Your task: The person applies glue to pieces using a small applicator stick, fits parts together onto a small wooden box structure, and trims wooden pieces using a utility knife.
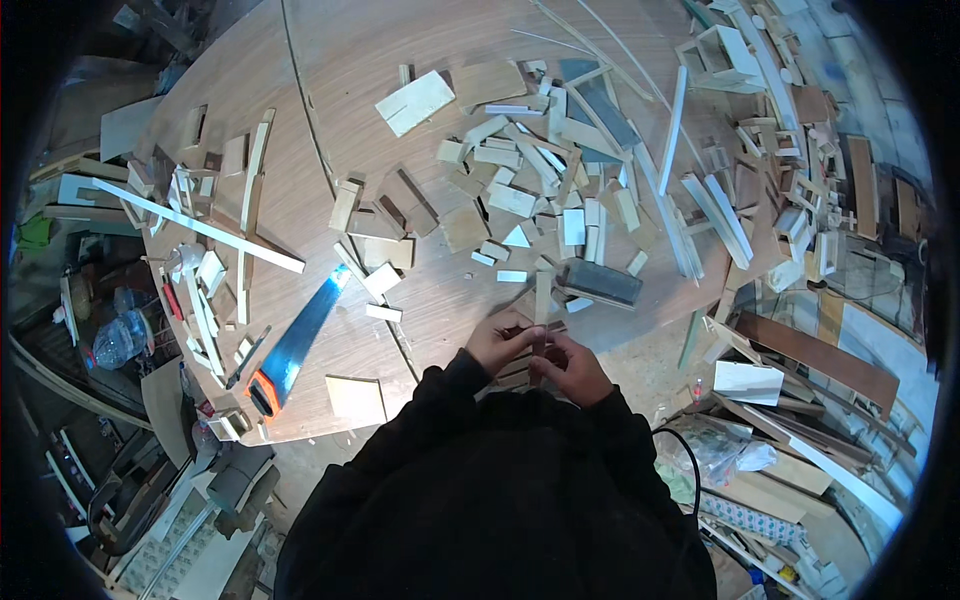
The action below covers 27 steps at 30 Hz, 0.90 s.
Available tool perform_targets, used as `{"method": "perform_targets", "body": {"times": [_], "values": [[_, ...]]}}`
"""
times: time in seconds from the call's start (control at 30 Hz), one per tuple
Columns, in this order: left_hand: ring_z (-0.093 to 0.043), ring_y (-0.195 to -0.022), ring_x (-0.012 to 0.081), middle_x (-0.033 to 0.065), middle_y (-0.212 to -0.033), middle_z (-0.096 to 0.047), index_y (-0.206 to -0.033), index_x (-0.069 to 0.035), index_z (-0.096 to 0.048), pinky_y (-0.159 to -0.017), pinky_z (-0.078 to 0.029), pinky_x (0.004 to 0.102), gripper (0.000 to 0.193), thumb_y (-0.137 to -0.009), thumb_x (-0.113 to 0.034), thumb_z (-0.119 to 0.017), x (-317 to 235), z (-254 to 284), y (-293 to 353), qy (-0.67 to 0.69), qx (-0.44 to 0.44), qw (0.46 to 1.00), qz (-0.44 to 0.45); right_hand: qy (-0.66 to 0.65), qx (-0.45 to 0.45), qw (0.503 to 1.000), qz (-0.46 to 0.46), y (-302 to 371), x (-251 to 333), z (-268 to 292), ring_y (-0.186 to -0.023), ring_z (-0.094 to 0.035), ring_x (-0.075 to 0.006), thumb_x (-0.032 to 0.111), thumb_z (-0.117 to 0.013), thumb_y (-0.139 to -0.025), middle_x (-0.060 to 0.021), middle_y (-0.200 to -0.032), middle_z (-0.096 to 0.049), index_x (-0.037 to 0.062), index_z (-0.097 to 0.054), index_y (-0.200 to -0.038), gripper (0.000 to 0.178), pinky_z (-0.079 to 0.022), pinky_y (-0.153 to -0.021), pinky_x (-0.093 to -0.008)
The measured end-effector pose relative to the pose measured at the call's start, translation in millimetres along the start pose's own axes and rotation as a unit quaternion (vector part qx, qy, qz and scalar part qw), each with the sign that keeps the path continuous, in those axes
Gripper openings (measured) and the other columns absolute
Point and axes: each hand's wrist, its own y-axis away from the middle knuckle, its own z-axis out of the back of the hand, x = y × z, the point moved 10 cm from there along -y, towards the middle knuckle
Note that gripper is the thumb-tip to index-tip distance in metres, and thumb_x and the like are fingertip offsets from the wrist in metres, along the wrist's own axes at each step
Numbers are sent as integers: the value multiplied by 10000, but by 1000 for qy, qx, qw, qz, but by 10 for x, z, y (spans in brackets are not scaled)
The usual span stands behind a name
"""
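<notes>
Close to my body at the table's near edge, my left hand (500, 342) and my right hand (574, 368) are closed with their fingertips together on a narrow wooden strip (543, 293). The strip points away from me, its far end sticking out past my fingers. Under and between my hands lie some thin wooden slats (513, 378), partly hidden by my fingers and sleeves. Just beyond the right hand rests a dark grey block (600, 283). Small light wood offcuts (512, 276) lie ahead of the left hand.
A handsaw (300, 340) with an orange handle lies left on the wooden table (350, 100). Many wood blocks (512, 200) are heaped at the centre. Long white strips (715, 220) lie right; a square board (355, 398) sits near the front edge. Scrap boards (815, 360) crowd the floor at right.
</notes>
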Motion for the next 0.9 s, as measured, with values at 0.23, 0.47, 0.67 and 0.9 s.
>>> {"method": "perform_targets", "body": {"times": [0.23,0.47,0.67,0.9], "values": [[-592,-780,103,22,-874,-628,-955,-18,-681,-708,-485,261,159,-914,-170,-661,-68,89,-79,-78,18,996,-46,44,-21,998,32,101,-103,108,-800,-658,-198,325,-638,-905,-134,-887,-687,-24,-648,-1031,371,-510,-746,-337],[-529,-756,75,-16,-798,-599,-928,-19,-655,-711,-455,257,391,-1007,-361,-484,44,208,-104,-135,-40,989,-56,46,-48,998,19,334,-33,275,-797,-628,-149,264,-643,-913,-88,-852,-672,-21,-656,-1003,299,-499,-732,-303],[-582,-743,87,12,-832,-647,-1013,-45,-671,-682,-486,248,326,-1007,-316,-489,403,871,43,-192,-176,965,-18,-89,-80,993,22,435,-546,470,-856,-606,-113,198,-669,-904,-48,-911,-644,-11,-686,-977,222,-477,-752,-267],[-625,-824,315,143,-851,-639,-968,-61,-652,-727,-501,420,261,-846,-290,-670,323,2750,940,-443,-553,704,-45,-51,-78,995,45,476,-403,351,-871,-596,-107,214,-666,-909,-50,-972,-646,-15,-690,-984,241,-470,-741,-261]]}}
